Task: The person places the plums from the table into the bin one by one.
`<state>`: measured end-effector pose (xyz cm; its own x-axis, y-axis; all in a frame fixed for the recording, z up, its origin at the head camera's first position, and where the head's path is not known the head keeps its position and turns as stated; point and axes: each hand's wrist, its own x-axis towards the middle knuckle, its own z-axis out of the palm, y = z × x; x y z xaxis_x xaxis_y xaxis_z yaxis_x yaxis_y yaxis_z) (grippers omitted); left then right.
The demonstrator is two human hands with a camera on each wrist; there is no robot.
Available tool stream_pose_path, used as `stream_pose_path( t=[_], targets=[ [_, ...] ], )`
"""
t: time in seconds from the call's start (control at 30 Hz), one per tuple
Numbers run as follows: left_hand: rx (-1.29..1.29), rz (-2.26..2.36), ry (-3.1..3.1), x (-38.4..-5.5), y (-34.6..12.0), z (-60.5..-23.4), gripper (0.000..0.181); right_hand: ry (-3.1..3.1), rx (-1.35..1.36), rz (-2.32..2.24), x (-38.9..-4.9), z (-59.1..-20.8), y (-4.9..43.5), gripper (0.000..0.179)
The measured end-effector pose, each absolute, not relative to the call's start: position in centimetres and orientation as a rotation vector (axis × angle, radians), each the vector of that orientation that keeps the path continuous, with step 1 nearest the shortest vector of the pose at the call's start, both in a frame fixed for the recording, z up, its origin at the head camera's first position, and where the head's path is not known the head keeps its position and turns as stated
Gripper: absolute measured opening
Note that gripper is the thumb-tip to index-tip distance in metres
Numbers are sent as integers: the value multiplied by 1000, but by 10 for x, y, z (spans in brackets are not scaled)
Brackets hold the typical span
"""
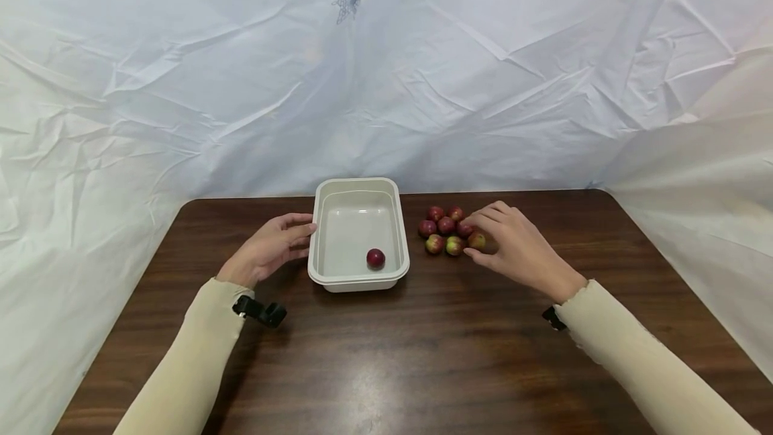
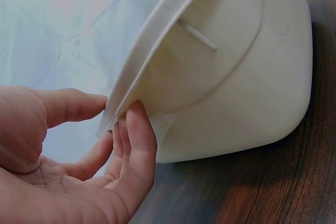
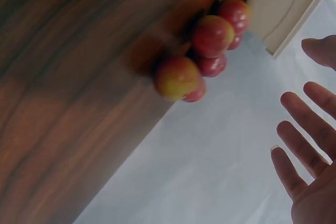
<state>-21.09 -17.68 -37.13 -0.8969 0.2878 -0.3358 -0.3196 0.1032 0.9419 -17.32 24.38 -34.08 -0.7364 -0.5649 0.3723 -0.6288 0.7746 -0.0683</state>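
Observation:
A deep off-white plastic container [image 1: 356,223] stands near the table's back edge, with one dark red plum [image 1: 376,259] lying in its front right part. My left hand [image 1: 268,247] pinches the container's left rim. In the left wrist view the thumb [image 2: 86,106] lies against the rim and the fingertips are tucked beneath it. To the right of the container, several red and yellow-green plums [image 1: 446,225] sit in a cluster. Over the cluster's right side reaches my right hand [image 1: 519,247], thumb and fingers spread apart. The right wrist view shows its fingers [image 3: 310,114] separated, holding nothing.
The dark wood-grain table [image 1: 386,354] ends just behind the container and the plums. A wrinkled white sheet [image 1: 386,86] hangs behind the table and along both sides.

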Motion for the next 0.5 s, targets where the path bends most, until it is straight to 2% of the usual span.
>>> stream_pose_path(
  t=[0.5],
  targets=[
    [18, 1873, 1929, -210, -180, -373, 56, -2712, 805, 265, -183, -363, 265, 40]
  ],
)
